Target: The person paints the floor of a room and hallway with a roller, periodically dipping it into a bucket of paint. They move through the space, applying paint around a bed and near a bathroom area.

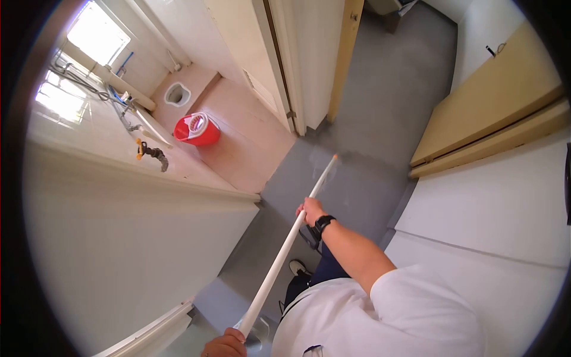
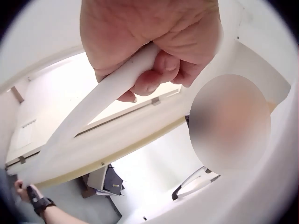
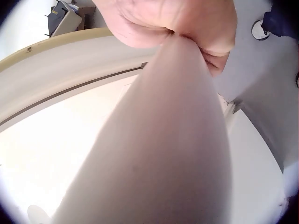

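A long white pole [image 1: 276,265] slants across the head view, its thin far end tipped in orange over the grey floor. Partway along it, my right hand [image 1: 312,209] grips the shaft, a black watch on that wrist. Lower down, at the bottom edge of the view, my left hand [image 1: 225,344] holds the near part of the pole. Up close in the left wrist view, the fingers of the left hand [image 2: 154,37] curl round the shaft. The right wrist view has the pole [image 3: 163,140] running up into the right hand [image 3: 173,18].
A red bucket [image 1: 207,138] with a white wringer stands on the pink bathroom floor [image 1: 250,140], near a squat toilet [image 1: 177,94]. A tap [image 1: 151,156] juts from the left wall. Door frames and a yellowish door [image 1: 488,107] border the grey floor [image 1: 380,95]. A shoe [image 1: 297,266] shows below me.
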Demonstrator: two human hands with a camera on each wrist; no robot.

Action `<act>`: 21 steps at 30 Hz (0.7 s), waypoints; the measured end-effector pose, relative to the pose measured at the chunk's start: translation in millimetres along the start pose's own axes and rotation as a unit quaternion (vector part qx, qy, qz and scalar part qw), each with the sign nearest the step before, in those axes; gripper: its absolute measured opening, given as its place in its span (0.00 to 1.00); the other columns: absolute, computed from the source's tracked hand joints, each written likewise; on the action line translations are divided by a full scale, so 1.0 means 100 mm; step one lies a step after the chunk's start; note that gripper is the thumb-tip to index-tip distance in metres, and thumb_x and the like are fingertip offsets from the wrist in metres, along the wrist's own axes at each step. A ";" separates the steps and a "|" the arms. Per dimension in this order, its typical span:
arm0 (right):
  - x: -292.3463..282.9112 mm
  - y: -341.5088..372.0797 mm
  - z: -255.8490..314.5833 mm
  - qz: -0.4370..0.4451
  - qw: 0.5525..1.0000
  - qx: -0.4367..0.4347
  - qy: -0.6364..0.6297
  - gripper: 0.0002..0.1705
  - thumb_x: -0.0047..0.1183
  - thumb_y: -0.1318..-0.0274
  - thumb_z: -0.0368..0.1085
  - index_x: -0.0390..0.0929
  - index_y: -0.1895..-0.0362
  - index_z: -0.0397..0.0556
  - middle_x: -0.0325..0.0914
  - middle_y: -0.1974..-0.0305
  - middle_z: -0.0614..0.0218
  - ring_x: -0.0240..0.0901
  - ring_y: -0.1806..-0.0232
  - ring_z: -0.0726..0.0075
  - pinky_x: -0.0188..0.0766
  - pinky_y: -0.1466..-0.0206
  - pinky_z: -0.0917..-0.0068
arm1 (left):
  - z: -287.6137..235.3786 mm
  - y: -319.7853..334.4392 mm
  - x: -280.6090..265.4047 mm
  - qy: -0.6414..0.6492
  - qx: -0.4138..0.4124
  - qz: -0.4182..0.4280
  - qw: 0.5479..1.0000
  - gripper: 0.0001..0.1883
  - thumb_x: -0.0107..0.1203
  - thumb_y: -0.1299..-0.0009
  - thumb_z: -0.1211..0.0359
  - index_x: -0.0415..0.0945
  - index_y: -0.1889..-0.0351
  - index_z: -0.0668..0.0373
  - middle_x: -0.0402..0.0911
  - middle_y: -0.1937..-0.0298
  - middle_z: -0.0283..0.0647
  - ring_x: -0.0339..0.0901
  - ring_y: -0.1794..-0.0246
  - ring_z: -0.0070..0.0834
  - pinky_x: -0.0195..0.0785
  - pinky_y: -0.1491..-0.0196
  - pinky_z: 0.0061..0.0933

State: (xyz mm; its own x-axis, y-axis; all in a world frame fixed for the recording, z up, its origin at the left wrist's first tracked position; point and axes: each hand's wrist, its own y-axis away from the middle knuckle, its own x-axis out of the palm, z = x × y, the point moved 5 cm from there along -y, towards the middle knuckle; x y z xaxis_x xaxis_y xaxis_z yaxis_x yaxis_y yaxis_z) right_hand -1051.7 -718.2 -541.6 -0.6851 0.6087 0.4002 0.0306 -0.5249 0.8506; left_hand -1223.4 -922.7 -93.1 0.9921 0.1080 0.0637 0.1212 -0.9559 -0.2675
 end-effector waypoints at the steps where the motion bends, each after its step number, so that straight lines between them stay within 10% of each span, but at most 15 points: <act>1: -0.02 -0.08 0.13 -0.009 0.996 0.031 0.080 0.11 0.34 0.32 0.38 0.58 0.64 0.44 0.60 0.83 0.62 0.61 0.86 0.61 0.67 0.83 0.58 | 0.04 -0.10 0.12 -0.001 -0.006 0.012 1.000 0.25 0.61 0.35 0.55 0.62 0.85 0.58 0.60 0.87 0.34 0.58 0.87 0.27 0.53 0.76 0.35; 8: 0.00 -0.64 0.85 -0.046 0.993 0.006 0.112 0.13 0.35 0.47 0.32 0.68 0.77 0.36 0.68 0.81 0.50 0.68 0.81 0.52 0.64 0.80 0.59 | 0.35 -0.70 0.72 0.004 -0.042 -0.044 0.998 0.25 0.61 0.36 0.57 0.60 0.86 0.59 0.59 0.89 0.34 0.56 0.88 0.26 0.50 0.76 0.33; 11: 0.10 -0.50 0.67 -0.021 0.996 0.038 0.082 0.09 0.37 0.36 0.35 0.60 0.62 0.40 0.61 0.82 0.63 0.61 0.86 0.64 0.66 0.83 0.62 | 0.14 -0.66 0.66 0.007 -0.016 -0.053 0.998 0.25 0.61 0.36 0.57 0.61 0.87 0.58 0.59 0.89 0.33 0.56 0.88 0.25 0.49 0.76 0.33; 21: 0.35 -0.61 0.98 -0.047 0.980 0.032 0.189 0.10 0.36 0.43 0.32 0.65 0.71 0.37 0.67 0.85 0.54 0.66 0.87 0.54 0.64 0.85 0.59 | 0.26 -0.86 0.72 -0.009 -0.019 -0.070 0.997 0.26 0.61 0.35 0.56 0.62 0.87 0.58 0.59 0.89 0.32 0.56 0.88 0.24 0.49 0.74 0.33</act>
State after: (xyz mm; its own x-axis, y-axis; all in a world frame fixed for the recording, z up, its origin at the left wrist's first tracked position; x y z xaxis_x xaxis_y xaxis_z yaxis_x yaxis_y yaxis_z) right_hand -1006.2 -605.9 -546.0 -0.9077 0.3814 0.1751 -0.0072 -0.4314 0.9022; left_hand -1161.9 -825.7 -90.1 0.9658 0.2463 0.0815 0.2584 -0.9407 -0.2199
